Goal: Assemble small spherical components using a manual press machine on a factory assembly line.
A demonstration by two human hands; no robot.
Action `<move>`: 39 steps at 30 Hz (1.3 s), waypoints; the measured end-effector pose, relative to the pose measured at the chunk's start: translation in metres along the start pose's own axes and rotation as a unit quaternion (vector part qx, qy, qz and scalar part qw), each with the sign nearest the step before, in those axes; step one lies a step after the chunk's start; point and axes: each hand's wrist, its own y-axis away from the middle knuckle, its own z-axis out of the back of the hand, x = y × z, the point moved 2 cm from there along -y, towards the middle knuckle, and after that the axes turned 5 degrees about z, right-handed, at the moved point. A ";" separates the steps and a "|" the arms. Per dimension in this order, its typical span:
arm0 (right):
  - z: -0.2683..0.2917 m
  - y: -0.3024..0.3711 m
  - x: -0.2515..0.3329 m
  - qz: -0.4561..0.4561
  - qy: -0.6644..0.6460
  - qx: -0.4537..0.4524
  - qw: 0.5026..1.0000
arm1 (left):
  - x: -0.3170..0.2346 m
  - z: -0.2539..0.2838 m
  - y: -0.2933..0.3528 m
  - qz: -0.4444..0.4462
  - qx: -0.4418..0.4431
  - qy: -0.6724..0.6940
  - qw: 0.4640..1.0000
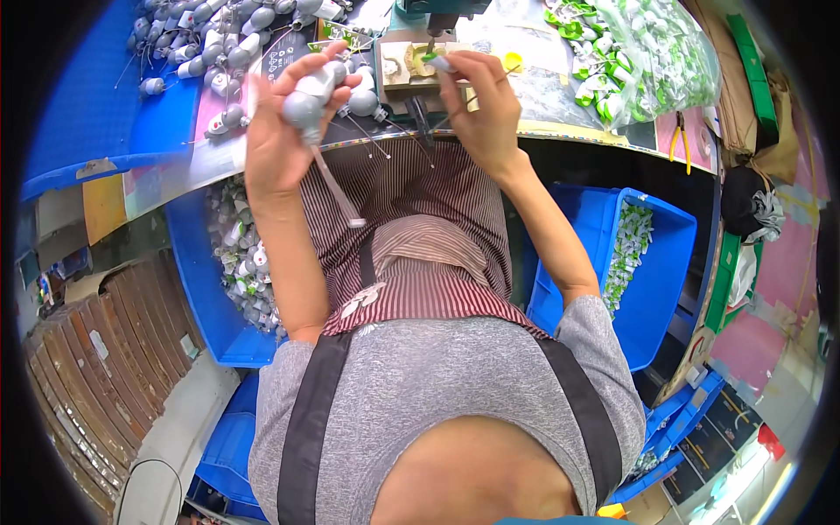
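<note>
My left hand [278, 131] is raised over the bench edge and grips a bunch of grey bulb-shaped parts [308, 98] with thin wire leads hanging down. My right hand [479, 103] pinches a small white and green piece [437, 61] and holds it at a small fixture block [408, 66] under a machine head at the back of the bench. A thin wire sticks out of that hand's fingers.
A heap of grey bulb parts [206, 35] lies at the back left of the bench. A clear bag of green and white pieces [632, 54] sits back right, yellow-handled pliers [681, 138] near it. Blue bins [658, 254] [203, 289] with parts flank my lap.
</note>
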 end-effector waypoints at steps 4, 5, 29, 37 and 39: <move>-0.009 0.004 0.004 0.126 0.207 0.051 0.969 | 0.020 -0.003 -0.005 0.016 -0.061 -0.070 0.996; -0.010 0.005 0.003 0.125 0.207 0.052 0.969 | 0.022 -0.010 -0.006 0.027 -0.041 -0.076 0.996; 0.071 -0.007 -0.115 -0.342 -0.091 0.040 0.934 | 0.061 -0.011 -0.022 0.083 -0.187 -0.296 0.933; 0.065 -0.009 -0.117 -0.253 0.044 0.064 0.964 | 0.070 -0.029 -0.022 -0.039 -0.217 -0.515 0.828; 0.060 -0.014 -0.110 -0.263 -0.024 0.033 0.964 | 0.073 -0.034 -0.022 -0.175 -0.146 -0.605 0.763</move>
